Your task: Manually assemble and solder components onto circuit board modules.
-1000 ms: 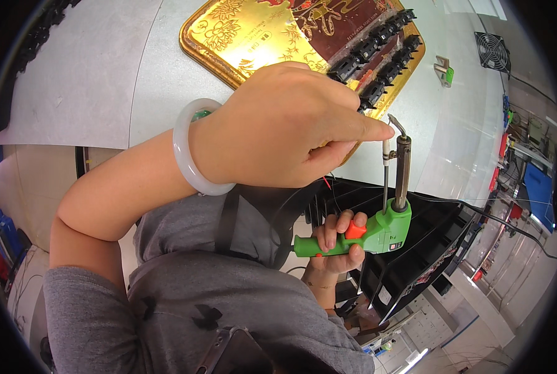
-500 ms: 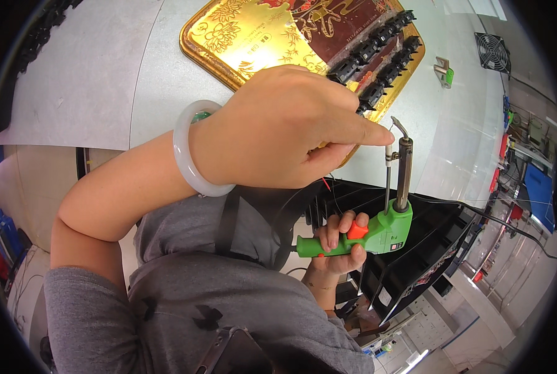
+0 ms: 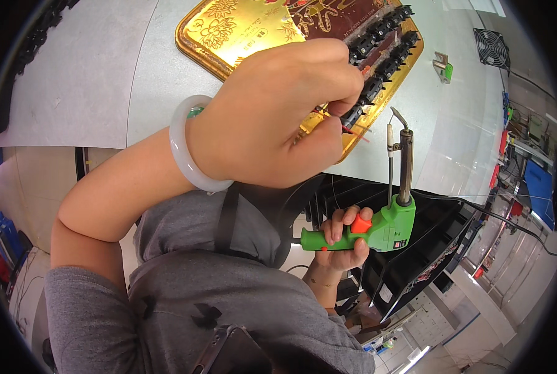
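My left hand, with a white bangle at the wrist, is closed over the tray. A thin red wire shows blurred beside its thumb tip; the rest is hidden by the fingers. My right hand grips a green soldering gun with an orange trigger, its barrel pointing up. The bent tip and the white feed tube stand right of my left hand, apart from it. Small black plastic parts lie in two rows on the gold and maroon tray, partly behind my left hand.
A small metal and green piece lies on the white table right of the tray. A black fan is at the upper right. A black rack stands below the table edge, with a dark cable nearby.
My left hand has pulled back left from the soldering gun's tip, its extended index finger now curled in. The soldering gun has shifted slightly up. The red wire now shows beside the thumb.
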The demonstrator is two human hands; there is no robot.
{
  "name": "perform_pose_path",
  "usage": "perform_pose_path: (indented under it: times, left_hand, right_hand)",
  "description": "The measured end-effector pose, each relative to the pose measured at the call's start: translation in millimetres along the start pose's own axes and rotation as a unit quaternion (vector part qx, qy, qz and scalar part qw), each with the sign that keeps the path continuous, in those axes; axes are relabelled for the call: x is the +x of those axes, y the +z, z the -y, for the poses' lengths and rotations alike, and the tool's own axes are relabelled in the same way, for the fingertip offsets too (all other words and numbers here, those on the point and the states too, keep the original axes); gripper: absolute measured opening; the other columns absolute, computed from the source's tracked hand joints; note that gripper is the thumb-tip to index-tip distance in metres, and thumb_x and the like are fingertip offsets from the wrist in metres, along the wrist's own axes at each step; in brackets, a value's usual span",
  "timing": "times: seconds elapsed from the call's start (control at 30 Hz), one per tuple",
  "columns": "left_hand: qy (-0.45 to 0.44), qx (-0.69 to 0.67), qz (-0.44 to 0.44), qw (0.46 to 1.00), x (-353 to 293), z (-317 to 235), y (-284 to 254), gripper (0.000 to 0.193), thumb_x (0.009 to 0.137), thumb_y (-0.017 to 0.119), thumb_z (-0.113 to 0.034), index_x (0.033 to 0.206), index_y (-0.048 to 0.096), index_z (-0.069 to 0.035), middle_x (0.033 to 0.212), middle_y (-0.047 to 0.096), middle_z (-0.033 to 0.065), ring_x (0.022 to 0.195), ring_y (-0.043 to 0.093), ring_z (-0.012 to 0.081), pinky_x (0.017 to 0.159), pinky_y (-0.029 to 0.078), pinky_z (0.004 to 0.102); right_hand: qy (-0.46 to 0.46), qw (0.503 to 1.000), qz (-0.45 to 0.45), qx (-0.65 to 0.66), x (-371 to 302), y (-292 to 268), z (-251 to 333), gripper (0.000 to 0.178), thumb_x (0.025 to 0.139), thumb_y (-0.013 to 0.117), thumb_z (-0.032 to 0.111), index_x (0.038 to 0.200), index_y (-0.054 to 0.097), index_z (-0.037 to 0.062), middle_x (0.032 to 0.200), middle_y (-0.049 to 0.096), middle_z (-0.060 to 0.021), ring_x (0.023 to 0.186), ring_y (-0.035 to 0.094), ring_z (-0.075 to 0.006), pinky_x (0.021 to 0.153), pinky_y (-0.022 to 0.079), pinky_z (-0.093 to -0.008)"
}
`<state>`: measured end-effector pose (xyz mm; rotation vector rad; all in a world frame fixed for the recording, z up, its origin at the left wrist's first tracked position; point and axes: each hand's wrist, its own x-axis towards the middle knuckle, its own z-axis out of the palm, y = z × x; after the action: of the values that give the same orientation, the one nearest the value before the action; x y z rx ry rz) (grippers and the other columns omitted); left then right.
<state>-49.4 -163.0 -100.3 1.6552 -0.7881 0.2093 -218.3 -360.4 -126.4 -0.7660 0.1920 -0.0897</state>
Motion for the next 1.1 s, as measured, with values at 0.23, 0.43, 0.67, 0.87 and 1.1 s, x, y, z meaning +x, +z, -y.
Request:
perform_pose_path:
  times: [0.23,0.43,0.67,0.87,1.1]
  left_hand:
    - [-0.043,0.076,-0.007,0.996,-2,2,11,0.008,0.067,0.054,0.001,0.07,0.048,-0.002,0.07,0.044,0.009,0.063,0.046,0.025,0.056,0.038,0.0307]
    - [-0.023,0.105,-0.005,0.994,0,5,15,0.01,0.069,0.061,-0.003,0.067,0.051,-0.003,0.069,0.044,0.0084,0.063,0.047,0.0232,0.056,0.038,0.0304]
    - [-0.024,0.1,-0.006,0.995,-1,7,16,0.011,0.069,0.062,-0.005,0.066,0.052,-0.002,0.066,0.044,0.0075,0.06,0.046,0.0221,0.053,0.038,0.0299]
    - [-0.023,0.116,-0.014,0.993,-1,8,17,0.011,0.069,0.063,-0.005,0.066,0.053,-0.003,0.065,0.044,0.0072,0.058,0.046,0.0219,0.053,0.038,0.0298]
    - [-0.033,0.131,-0.008,0.991,-1,6,15,0.01,0.068,0.063,-0.005,0.065,0.053,-0.003,0.065,0.045,0.0073,0.058,0.047,0.0219,0.052,0.038,0.0301]
  right_hand:
    - [-0.009,0.999,-0.012,-0.046,-3,-4,4,0.038,0.075,0.059,0.018,0.106,0.041,0.0047,0.092,0.049,-0.0121,0.062,0.043,-0.0128,0.05,0.04,-0.0208]
    - [-0.014,0.995,-0.019,-0.092,-5,-6,4,0.039,0.075,0.059,0.02,0.105,0.041,0.0044,0.092,0.049,-0.012,0.062,0.044,-0.0129,0.051,0.041,-0.0209]
    - [0.001,0.994,-0.017,-0.111,-6,-8,1,0.039,0.075,0.059,0.021,0.106,0.041,0.0035,0.091,0.049,-0.0127,0.065,0.046,-0.014,0.051,0.041,-0.0216]
    - [0.003,0.994,-0.008,-0.11,-8,-13,0,0.04,0.075,0.059,0.02,0.106,0.041,0.003,0.092,0.049,-0.0132,0.067,0.047,-0.0145,0.051,0.042,-0.022]
    - [0.01,0.996,-0.002,-0.094,-6,-14,-4,0.04,0.075,0.059,0.019,0.106,0.041,0.0021,0.092,0.049,-0.0144,0.067,0.047,-0.0156,0.052,0.042,-0.0231]
